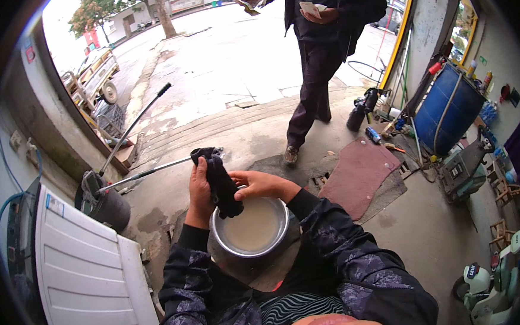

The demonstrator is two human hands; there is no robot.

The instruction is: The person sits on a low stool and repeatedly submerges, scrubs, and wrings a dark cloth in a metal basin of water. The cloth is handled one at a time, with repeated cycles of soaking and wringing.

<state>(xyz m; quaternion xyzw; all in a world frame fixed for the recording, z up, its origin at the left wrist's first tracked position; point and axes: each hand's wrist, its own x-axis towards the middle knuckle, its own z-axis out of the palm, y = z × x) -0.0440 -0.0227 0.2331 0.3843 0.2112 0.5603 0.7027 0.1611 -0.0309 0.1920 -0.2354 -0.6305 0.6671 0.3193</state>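
My left hand (pixel 200 195) grips a black cloth item (pixel 218 178), bunched into a long roll, whose exact kind I cannot tell. At its right side, my right hand (pixel 261 184) pinches the fabric between thumb and fingers. The roll's lower end hangs over the upper left rim of a round metal basin (pixel 253 254). Cloudy, beige liquid (pixel 255 232) fills much of that basin, which stands on the floor between my legs.
A person (pixel 314 69) holding papers stands ahead. Mop handles (pixel 147 173) lean from a dark bucket (pixel 111 212) at left, by a white washing machine (pixel 88 271). At right are a pinkish mat (pixel 359 174), a blue barrel (pixel 448 106) and a pale green scooter (pixel 491 291).
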